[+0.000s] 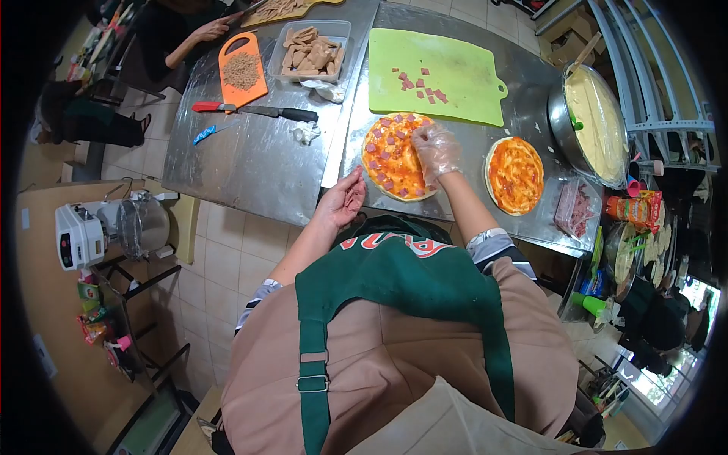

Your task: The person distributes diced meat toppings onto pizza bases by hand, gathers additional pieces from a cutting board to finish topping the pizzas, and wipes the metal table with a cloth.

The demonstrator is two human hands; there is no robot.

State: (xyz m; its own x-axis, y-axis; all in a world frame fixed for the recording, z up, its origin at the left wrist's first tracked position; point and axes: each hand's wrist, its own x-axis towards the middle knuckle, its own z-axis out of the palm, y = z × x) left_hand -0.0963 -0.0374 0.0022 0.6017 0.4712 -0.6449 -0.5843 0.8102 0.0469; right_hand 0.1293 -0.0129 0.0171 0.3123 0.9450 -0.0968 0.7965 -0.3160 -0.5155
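My right hand (437,153), in a clear plastic glove, is over the right part of a pizza base (392,155) with red sauce and pink meat squares; its fingers are bent together, and what they hold is hidden. Bare and palm up, my left hand (346,199) is by the base's lower left edge, its fingers loosely curled and apart with nothing visible in them. Above the base lies a green cutting board (462,64) with meat squares (425,89) on it. A second base (515,175), with sauce only, lies to the right.
A large pot (560,102) of dough and a meat container (572,208) stand at the right. Leftward are a knife (262,111), an orange board (259,85) and a tub (345,45) of brown pieces. A co-worker's hand (210,30) is at the upper left.
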